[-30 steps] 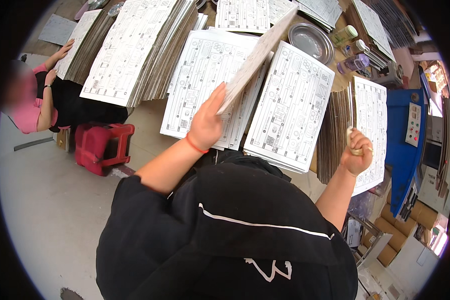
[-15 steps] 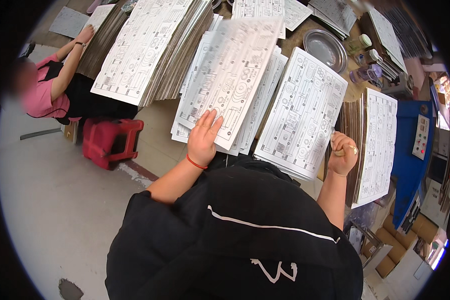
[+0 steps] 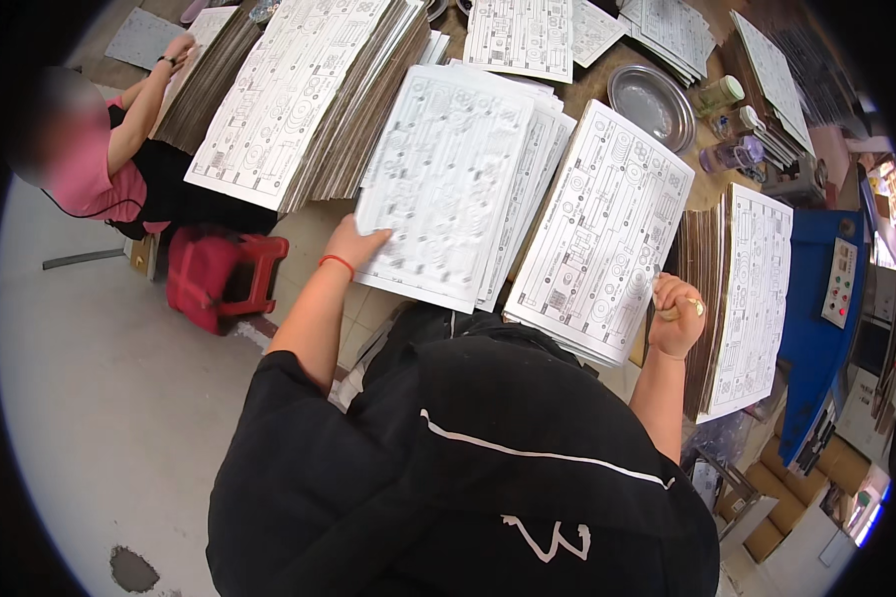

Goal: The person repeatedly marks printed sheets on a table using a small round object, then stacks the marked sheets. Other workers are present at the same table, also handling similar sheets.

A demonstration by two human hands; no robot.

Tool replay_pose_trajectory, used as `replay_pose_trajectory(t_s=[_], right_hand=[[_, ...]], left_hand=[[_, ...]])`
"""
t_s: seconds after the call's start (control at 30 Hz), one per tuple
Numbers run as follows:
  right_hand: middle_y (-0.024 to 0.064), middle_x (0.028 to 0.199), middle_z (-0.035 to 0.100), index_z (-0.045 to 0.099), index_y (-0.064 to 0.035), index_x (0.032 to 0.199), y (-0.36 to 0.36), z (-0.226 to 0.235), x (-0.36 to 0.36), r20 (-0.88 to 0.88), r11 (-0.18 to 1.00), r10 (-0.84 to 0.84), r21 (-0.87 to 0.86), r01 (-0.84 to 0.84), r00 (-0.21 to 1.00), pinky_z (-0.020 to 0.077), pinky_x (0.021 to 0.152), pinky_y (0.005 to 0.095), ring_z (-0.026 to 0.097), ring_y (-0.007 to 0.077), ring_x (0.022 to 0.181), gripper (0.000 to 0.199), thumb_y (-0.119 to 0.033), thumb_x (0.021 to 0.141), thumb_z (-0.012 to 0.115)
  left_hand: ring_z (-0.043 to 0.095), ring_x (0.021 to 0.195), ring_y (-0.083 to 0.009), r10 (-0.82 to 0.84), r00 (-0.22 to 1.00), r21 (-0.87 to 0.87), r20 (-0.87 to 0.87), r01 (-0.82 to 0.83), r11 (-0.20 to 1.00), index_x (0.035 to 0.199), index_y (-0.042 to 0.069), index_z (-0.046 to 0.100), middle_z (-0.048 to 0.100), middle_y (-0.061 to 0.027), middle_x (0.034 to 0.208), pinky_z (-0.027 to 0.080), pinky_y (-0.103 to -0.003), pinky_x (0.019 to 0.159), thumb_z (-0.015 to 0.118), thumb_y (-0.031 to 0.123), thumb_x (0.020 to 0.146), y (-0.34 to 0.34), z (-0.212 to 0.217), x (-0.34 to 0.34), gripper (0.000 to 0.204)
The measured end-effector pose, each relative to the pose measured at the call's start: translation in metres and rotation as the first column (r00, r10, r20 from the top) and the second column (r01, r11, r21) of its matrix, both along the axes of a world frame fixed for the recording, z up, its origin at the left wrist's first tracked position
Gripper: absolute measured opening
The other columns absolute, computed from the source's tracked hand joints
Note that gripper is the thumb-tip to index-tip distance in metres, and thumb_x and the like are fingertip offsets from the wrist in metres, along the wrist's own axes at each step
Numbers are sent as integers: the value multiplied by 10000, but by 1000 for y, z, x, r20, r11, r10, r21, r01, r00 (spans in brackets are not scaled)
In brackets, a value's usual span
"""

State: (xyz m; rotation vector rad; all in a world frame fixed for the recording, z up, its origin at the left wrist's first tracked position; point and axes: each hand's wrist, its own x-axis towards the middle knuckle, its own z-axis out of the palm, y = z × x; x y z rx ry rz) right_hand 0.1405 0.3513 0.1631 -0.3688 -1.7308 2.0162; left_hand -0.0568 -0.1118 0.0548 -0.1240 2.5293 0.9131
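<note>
My left hand (image 3: pixel 354 246), with a red cord at the wrist, grips the left edge of a whitish, rippled sheet (image 3: pixel 443 179). Its thumb lies on top, while the other fingers are largely hidden at the edge. This sheet covers several loose sheets (image 3: pixel 548 139) fanned out to its right. Beside them is a stack of printed sheets (image 3: pixel 607 214) with line drawings of hardware. At that stack's right edge, my right hand (image 3: pixel 677 313) is closed, with a yellowish band round a finger. Whatever its fingertips hold is too small to make out.
Tall printed stacks stand left (image 3: pixel 279 99) and right (image 3: pixel 752 298). Beyond are a round metal dish (image 3: pixel 652 104) and lidded jars (image 3: pixel 732 152). A red stool (image 3: pixel 224 279) is at left, near a co-worker in pink (image 3: pixel 110 149). A blue machine (image 3: pixel 816 308) stands at right.
My left hand has moved left, from the sheet's lower face to its left edge. The top sheet now shows a whitish, rippled face instead of clear print. My right hand has barely moved.
</note>
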Motion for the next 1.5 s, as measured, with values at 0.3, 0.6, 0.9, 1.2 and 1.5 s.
replay_pose_trajectory(t_s=[0.3, 0.6, 0.9, 1.2, 1.5], right_hand=[[95, 602, 505, 481, -32, 597, -3, -3, 2, -24, 1000, 4, 0, -4, 1000, 398, 869, 413, 467, 220, 694, 165, -72, 745, 420], [91, 597, 504, 494, -19, 616, -4, -23, -44, -147, 984, 123, -109, -139, 981, 386, 696, 349, 439, 187, 601, 194, -62, 801, 457], [126, 568, 517, 492, -8, 563, 30, -63, -125, -111, 944, -109, -323, 68, 988, 416, 694, 376, 458, 211, 592, 211, -64, 762, 451], [70, 574, 542, 520, -2, 569, 20, -63, -124, 90, 994, 90, 53, -95, 992, 355, 523, 275, 449, 128, 537, 207, -82, 754, 471], [61, 570, 538, 509, -9, 559, -19, -48, -47, 177, 989, 143, 17, -148, 974, 376, 545, 282, 458, 138, 537, 187, -72, 734, 494]], left_hand=[[500, 1243, -344, -44, 996, -219, 76, 60, 974, 1298, 37, 547, 489, -202, 1367, 433, -418, 1030, 719, 329, 779, 81, -11, -31, 620], [356, 1356, -376, -524, 518, 160, -676, 797, 582, 1348, 116, 506, 404, -178, 1456, 300, -491, 1111, 760, 218, 721, 214, 56, 64, 684], [180, 1464, -326, -933, 210, -165, -293, 950, 266, 1498, 189, 319, 224, -167, 1570, 130, -566, 1168, 760, 577, 676, 251, 63, 105, 1010], [201, 1456, -319, -917, 219, -195, -332, 936, 294, 1485, 195, 346, 238, -152, 1566, 126, -562, 1169, 752, 596, 677, 251, 56, 109, 990], [199, 1449, -361, -925, 168, -242, -340, 935, 259, 1463, 132, 381, 253, -207, 1547, 150, -575, 1157, 709, 605, 718, 250, 62, 116, 941]])
